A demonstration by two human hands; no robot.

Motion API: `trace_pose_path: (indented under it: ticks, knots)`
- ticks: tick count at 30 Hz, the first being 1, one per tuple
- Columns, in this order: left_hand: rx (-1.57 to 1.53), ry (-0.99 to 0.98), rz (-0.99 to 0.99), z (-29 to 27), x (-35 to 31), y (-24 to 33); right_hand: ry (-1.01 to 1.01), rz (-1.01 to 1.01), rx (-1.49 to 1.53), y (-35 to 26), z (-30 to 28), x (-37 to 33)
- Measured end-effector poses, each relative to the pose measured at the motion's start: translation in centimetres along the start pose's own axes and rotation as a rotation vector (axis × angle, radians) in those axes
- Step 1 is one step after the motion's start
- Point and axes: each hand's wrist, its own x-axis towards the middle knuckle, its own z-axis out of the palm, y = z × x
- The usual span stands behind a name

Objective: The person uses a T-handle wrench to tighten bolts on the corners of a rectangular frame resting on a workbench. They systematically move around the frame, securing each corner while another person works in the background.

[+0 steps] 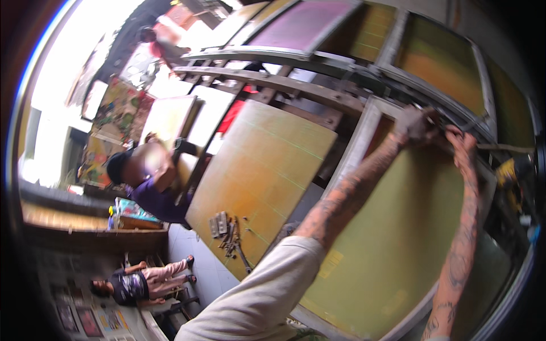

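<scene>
Both hands are at the upper edge of a framed printing screen (pixel 369 278) with greenish-yellow mesh. My left hand (pixel 418 125) reaches across the screen and is closed at the metal fittings beside the frame; what its fingers hold is hidden. Close beside it, my right hand (pixel 462 145) has bent fingers at the same metal fittings, and I cannot make out what is in them. A yellowish board (pixel 261 170) lies left of the screen. On its lower part rest a heap of bolts (pixel 228 237) and a dark-handled tool (pixel 244 258).
More framed screens (pixel 441 62) stand tilted along the metal rail (pixel 273 79) behind my hands. At left, a person in purple (pixel 159 196) leans near the boards. Another person (pixel 136 284) is farther off at lower left. A yellow and black tool (pixel 509 173) lies at right.
</scene>
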Motion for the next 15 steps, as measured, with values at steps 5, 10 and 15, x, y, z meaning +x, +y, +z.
trace_pose_path:
  ticks: [5, 10, 15]
  knots:
    - [-0.038, -0.137, -0.133, 1.4, 1.2, 0.6, 0.107, 0.069, -0.035, 1.3, -1.4, 0.5]
    - [-0.042, -0.047, -0.064, 0.0, 0.8, 0.2, 0.031, -0.015, 0.023, 0.0, 0.2, 0.3]
    - [-0.049, -0.089, -0.100, 0.2, 0.8, -0.5, 0.007, -0.013, 0.018, -0.2, 0.0, -0.2]
